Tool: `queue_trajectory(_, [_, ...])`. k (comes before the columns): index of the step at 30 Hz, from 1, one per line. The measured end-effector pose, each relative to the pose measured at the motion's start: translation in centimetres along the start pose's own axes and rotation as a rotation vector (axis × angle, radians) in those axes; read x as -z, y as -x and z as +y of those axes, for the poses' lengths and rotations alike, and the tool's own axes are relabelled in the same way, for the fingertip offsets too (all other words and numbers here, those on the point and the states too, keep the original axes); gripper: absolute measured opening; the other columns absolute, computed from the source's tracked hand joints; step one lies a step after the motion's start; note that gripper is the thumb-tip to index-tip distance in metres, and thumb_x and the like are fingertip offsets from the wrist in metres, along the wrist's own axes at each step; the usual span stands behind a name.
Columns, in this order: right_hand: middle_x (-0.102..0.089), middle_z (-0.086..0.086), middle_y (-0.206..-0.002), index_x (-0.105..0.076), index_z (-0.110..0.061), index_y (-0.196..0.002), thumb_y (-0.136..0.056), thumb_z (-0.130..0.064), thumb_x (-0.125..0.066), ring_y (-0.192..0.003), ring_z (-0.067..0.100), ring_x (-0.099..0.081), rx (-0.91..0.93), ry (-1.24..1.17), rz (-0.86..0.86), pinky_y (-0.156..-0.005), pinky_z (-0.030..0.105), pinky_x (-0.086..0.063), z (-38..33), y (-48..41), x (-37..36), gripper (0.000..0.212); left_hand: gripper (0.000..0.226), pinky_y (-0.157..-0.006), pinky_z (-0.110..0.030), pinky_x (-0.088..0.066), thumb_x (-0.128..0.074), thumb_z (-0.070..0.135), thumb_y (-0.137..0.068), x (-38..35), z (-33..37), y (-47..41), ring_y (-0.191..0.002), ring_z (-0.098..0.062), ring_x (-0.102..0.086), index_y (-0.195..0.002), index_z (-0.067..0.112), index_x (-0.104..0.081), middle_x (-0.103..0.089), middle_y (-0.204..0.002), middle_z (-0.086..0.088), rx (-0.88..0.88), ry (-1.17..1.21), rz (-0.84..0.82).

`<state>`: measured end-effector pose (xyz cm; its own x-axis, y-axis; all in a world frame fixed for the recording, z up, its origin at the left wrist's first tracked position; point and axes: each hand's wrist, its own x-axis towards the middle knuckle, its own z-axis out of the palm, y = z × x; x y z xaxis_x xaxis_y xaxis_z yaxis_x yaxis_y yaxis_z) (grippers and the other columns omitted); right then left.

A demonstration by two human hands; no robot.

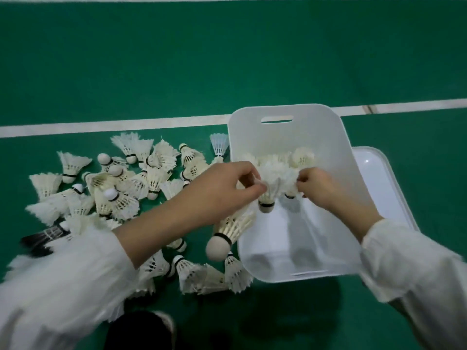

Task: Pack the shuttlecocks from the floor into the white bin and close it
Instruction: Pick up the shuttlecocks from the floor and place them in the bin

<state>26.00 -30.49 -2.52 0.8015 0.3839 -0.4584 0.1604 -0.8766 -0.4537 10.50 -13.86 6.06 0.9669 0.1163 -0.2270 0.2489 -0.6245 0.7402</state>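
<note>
A cluster of feather shuttlecocks [275, 176] is pinched by the skirts between the left hand [227, 188] and the right hand [319, 189], above the open white bin [290, 137]. It is best lowered cork-first and nested against those already inside, so no feathers are crushed. A large pile [121, 188] lies on the green floor [227, 59], and the lid [376, 178] lies beside the bin.

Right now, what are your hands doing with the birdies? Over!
Left hand and right hand pinch shuttlecock bunch over white bin. Big pile on floor, left of bin. Lid off, at bin's right.
</note>
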Motion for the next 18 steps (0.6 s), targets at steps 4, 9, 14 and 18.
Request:
queue_trajectory(4, [-0.061,0.015,-0.118,-0.063,0.001,-0.111,-0.086,0.008,-0.044,-0.103,0.027,-0.055,0.06,0.066,0.016,-0.085,0.029,-0.041,-1.2,-1.5,-1.0,0.032,0.022,-0.042,-0.009,-0.031,-0.052,0.044,-0.088,-1.3,-0.2,-0.3,-0.048,0.016,-0.046,-0.096,0.025,-0.059,-0.063,-0.097,0.012,0.026,-0.047,-0.034])
queue_trajectory(9, [-0.058,0.016,-0.124,-0.06,-0.003,-0.117,-0.089,0.003,-0.044,-0.107,0.026,-0.056,0.067,0.05,-0.013,-0.091,0.029,-0.041,-0.1,-2.3,-1.5,0.033,0.018,-0.04,-0.007,-0.03,-0.053,0.041,-0.089,-1.6,-0.2,-0.3,-0.045,0.017,-0.045,-0.095,0.024,-0.059,-0.059,-0.079,0.015,0.038,-0.046,-0.049])
queue_trajectory(14, [-0.053,0.005,-0.126,-0.057,-0.024,-0.116,-0.09,-0.006,-0.045,-0.093,0.024,-0.061,0.212,-0.053,0.178,-0.084,0.033,-0.046,-0.5,0.5,1.6,0.034,0.018,-0.04,-0.006,-0.031,-0.054,0.037,-0.09,-2.0,-0.2,0.0,-0.045,0.018,-0.045,-0.096,0.021,-0.059,-0.053,-0.069,0.016,0.039,-0.004,-0.041])
queue_trajectory(18, [-0.067,-0.002,-0.089,-0.06,-0.031,-0.1,-0.085,0.002,-0.037,-0.069,0.013,-0.059,0.426,-0.276,0.026,-0.065,0.033,-0.05,-2.6,7.4,4.4,0.043,0.018,-0.042,-0.004,-0.031,-0.054,0.039,-0.09,-1.9,-0.5,0.0,-0.048,0.02,-0.046,-0.096,0.024,-0.059,-0.059,-0.083,0.015,0.024,0.018,-0.027])
